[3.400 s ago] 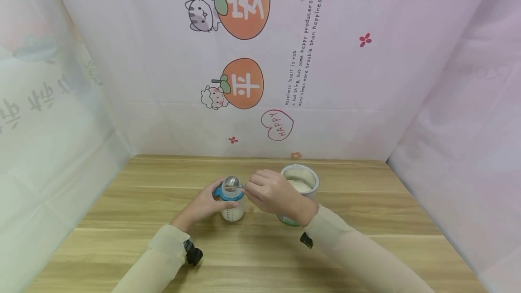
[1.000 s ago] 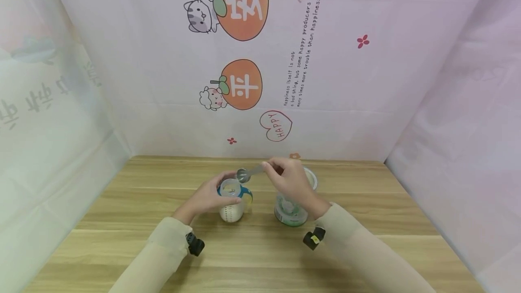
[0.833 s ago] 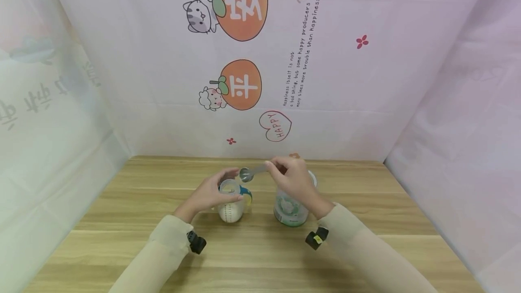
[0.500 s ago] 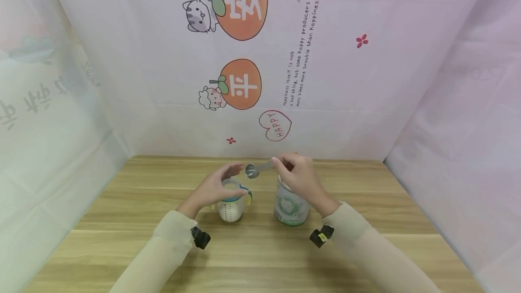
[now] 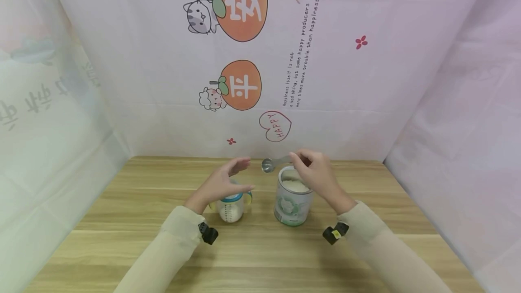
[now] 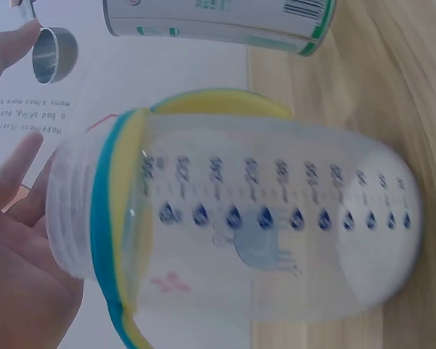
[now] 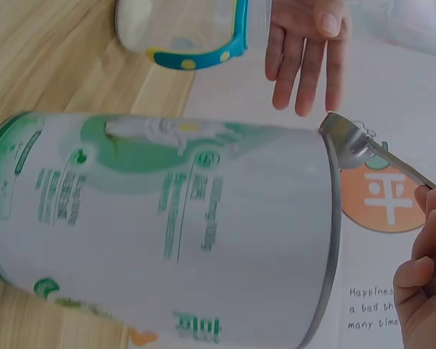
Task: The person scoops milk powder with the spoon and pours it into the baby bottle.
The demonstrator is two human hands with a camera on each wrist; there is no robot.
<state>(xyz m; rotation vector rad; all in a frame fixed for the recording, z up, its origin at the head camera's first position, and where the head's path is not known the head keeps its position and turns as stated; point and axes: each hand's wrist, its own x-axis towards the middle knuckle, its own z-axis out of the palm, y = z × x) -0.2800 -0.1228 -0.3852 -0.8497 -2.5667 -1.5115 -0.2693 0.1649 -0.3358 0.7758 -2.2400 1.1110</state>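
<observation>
Between its thumb and fingers, my right hand (image 5: 319, 175) pinches the handle of a metal measuring spoon (image 5: 267, 165). The round bowl hangs just left of the milk powder can (image 5: 292, 207), higher than its rim, and looks empty. Inside the tall, white-and-green can, pale powder (image 5: 295, 186) shows. My left hand (image 5: 223, 183) has its fingers and thumb spread beside the mouth of a clear baby bottle (image 5: 231, 211). The bottle stands upright without a lid, with a blue-and-yellow handled collar (image 6: 123, 218). White powder (image 6: 381, 233) lies at its bottom, below the printed scale.
Bottle and can stand a short way apart on a wooden table (image 5: 260, 257). A printed cloth (image 5: 333, 85) rises behind the table, with more cloth at both sides. Each wrist carries a small black camera, one at the left sleeve (image 5: 208, 233).
The spoon has gone from over the bottle's mouth rightward toward the can in my right hand. My left hand has loosened from the bottle's neck and drawn up and right. Bottle and can stayed put.
</observation>
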